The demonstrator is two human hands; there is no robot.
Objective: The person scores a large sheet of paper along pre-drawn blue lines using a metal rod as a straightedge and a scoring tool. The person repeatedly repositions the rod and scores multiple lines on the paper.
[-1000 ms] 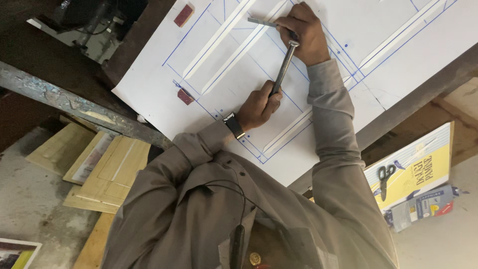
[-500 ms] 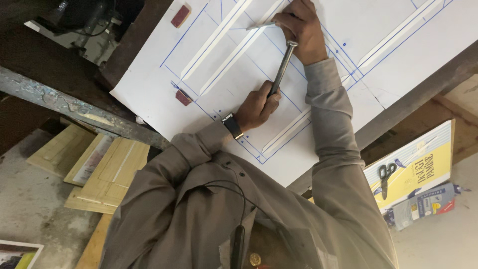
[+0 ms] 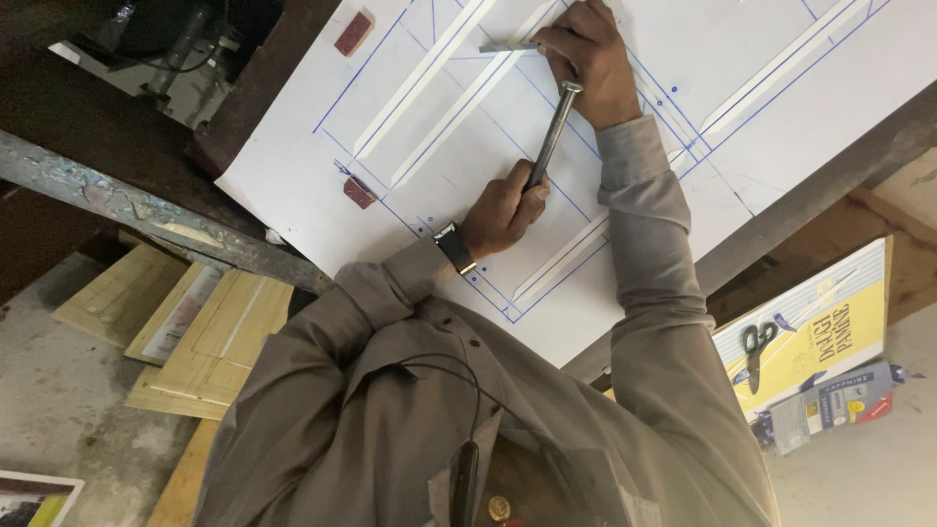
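While your left hand (image 3: 503,210) grips the slim steel hammer (image 3: 551,137), its shaft slants away toward your right hand (image 3: 586,59), which pinches a thin grey metal strip (image 3: 508,46) against the white blue-lined board (image 3: 293,166).

Red block (image 3: 358,192) and white strips (image 3: 429,66) obstruct the board (image 3: 293,166).

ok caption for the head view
Left hand grips a hammer, right hand steadies a metal strip on a white blue-lined sheet.

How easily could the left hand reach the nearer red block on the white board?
Probably yes: the red block lies close to the left hand with bare board between, though that hand grips a hammer.
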